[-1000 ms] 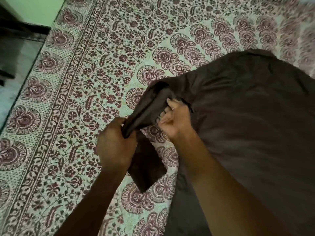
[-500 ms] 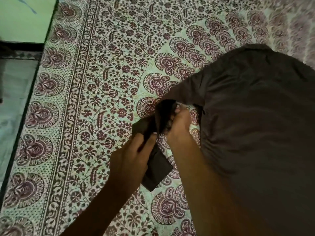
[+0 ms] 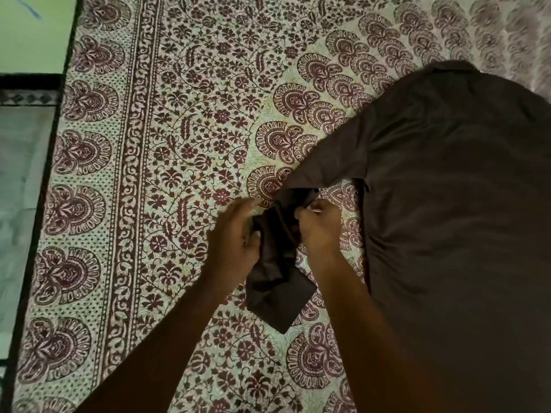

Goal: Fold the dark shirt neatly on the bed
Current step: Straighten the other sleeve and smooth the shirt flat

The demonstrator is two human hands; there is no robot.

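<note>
Now left hand (image 3: 235, 244) and right hand (image 3: 321, 229) pinch the dark brown cloth shirt's (image 3: 447, 210) sleeve (image 3: 278, 289); flatten it before folding.

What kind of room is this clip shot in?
Most likely a home bedroom: a floral bedsheet covers a wide bed, a dark shirt lies spread on it, and a green wall stands at left.

Head view, close, looking down at bed (image 3: 185, 150).

The shirt (image 3: 447, 219) lay on the right side of the bed (image 3: 179, 144). Its sleeve (image 3: 277, 281) reached left, gripped between the left hand (image 3: 235, 242) and right hand (image 3: 320, 231). The floor (image 3: 21, 174) lay left of the bed.
</note>
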